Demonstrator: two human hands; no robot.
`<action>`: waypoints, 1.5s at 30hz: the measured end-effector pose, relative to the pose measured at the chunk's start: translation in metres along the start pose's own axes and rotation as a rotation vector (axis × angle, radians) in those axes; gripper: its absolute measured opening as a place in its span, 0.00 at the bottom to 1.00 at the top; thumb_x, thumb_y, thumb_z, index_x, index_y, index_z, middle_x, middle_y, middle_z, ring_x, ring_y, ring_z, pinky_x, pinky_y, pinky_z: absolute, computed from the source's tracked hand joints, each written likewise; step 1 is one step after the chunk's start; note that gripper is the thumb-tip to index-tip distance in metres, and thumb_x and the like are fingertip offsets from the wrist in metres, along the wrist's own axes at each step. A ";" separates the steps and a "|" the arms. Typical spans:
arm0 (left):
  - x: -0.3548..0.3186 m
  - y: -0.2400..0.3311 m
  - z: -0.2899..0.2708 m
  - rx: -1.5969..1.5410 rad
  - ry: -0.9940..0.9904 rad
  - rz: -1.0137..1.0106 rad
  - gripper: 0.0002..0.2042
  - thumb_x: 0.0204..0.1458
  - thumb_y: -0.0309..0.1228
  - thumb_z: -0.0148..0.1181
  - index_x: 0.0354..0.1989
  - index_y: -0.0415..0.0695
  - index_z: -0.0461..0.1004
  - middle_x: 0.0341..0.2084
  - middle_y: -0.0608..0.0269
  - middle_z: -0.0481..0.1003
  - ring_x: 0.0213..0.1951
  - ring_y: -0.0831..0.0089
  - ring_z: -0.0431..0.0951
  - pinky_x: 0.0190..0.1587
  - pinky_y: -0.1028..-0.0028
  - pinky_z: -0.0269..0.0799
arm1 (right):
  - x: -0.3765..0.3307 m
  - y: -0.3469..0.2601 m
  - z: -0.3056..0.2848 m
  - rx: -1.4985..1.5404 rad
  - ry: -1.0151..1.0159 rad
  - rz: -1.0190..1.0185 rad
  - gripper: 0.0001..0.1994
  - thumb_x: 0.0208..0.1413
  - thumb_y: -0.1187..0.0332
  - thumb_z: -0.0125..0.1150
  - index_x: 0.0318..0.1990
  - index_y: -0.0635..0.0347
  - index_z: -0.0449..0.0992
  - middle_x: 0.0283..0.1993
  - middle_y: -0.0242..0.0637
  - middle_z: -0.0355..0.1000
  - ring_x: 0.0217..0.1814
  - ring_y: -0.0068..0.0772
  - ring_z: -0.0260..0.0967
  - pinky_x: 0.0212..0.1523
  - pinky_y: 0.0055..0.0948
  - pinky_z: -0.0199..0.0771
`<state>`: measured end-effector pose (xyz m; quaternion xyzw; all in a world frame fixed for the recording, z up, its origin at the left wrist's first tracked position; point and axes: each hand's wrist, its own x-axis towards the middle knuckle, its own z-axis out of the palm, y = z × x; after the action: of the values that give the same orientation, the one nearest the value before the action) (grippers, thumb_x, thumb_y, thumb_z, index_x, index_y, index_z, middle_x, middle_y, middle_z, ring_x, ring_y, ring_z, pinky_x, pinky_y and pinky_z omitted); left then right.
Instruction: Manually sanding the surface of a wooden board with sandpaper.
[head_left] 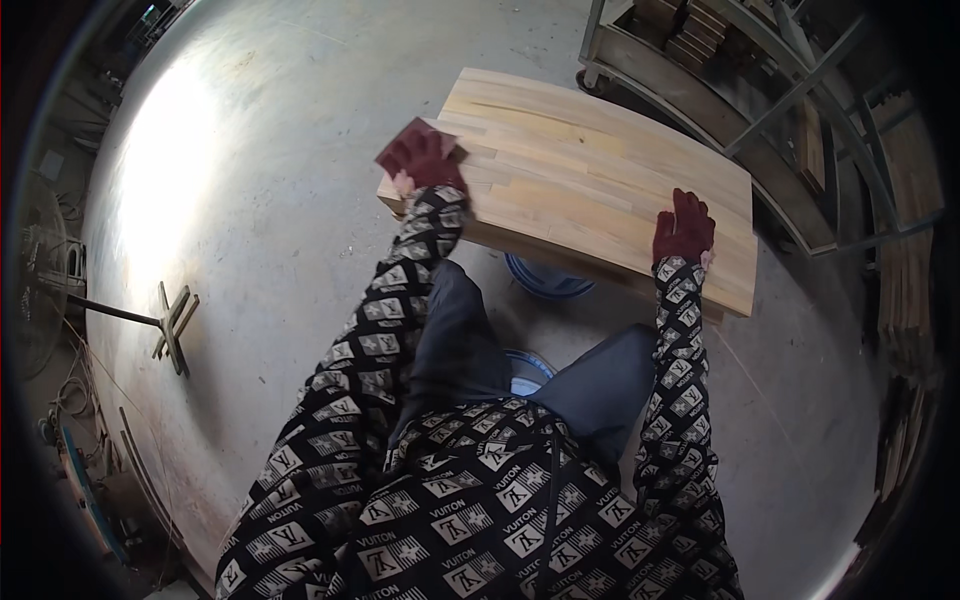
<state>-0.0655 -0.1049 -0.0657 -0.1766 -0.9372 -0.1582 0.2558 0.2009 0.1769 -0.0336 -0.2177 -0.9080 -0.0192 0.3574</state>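
A pale wooden panel (580, 165), made of joined strips, lies across in front of my knees. My left hand (430, 165), in a dark red glove, presses a reddish-brown sheet, likely sandpaper (418, 126), at the panel's left end. Part of that sheet sticks out beyond the fingers, and the palm hides the rest. Near the panel's right end, my right hand (684, 230), gloved alike, rests flat on the wood with its fingers stretched out. It holds nothing.
Below the panel's near edge shows a blue bucket (548, 280). A wheeled metal rack (680, 95) with stacked wood stands at the far right, and more boards (905, 250) line the right side. To the left is a fan (40, 270) near a crossed metal stand (175, 325).
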 end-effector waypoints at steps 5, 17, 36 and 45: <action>-0.093 0.159 -0.022 -0.413 -0.122 0.454 0.27 0.42 0.39 0.63 0.54 0.43 0.74 0.55 0.46 0.69 0.62 0.42 0.64 0.69 0.41 0.50 | -0.002 0.003 0.002 -0.004 -0.037 0.003 0.19 0.53 0.69 0.60 0.53 0.61 0.74 0.51 0.45 0.72 0.54 0.51 0.68 0.53 0.49 0.67; -0.026 -0.040 -0.061 -0.226 -0.059 0.275 0.21 0.49 0.33 0.59 0.54 0.43 0.76 0.56 0.48 0.73 0.59 0.45 0.67 0.65 0.50 0.57 | -0.003 0.002 0.003 0.007 -0.028 0.018 0.18 0.53 0.70 0.60 0.53 0.62 0.75 0.52 0.46 0.73 0.55 0.50 0.69 0.54 0.49 0.67; -0.030 0.032 -0.041 -0.352 -0.242 0.388 0.25 0.50 0.40 0.64 0.58 0.47 0.74 0.60 0.50 0.70 0.62 0.46 0.65 0.67 0.48 0.55 | -0.004 0.004 0.005 -0.014 -0.017 0.002 0.19 0.53 0.69 0.60 0.53 0.61 0.75 0.52 0.45 0.73 0.55 0.50 0.69 0.54 0.50 0.68; -0.012 0.102 0.015 -0.079 -0.113 0.173 0.24 0.55 0.44 0.59 0.59 0.49 0.71 0.60 0.48 0.68 0.64 0.42 0.62 0.67 0.41 0.52 | -0.003 0.000 0.002 -0.043 -0.007 0.021 0.19 0.53 0.70 0.60 0.53 0.61 0.75 0.51 0.45 0.73 0.55 0.49 0.69 0.54 0.49 0.69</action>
<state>-0.0206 -0.0117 -0.0632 -0.2755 -0.9244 -0.1620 0.2083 0.2017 0.1765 -0.0378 -0.2349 -0.9063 -0.0341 0.3496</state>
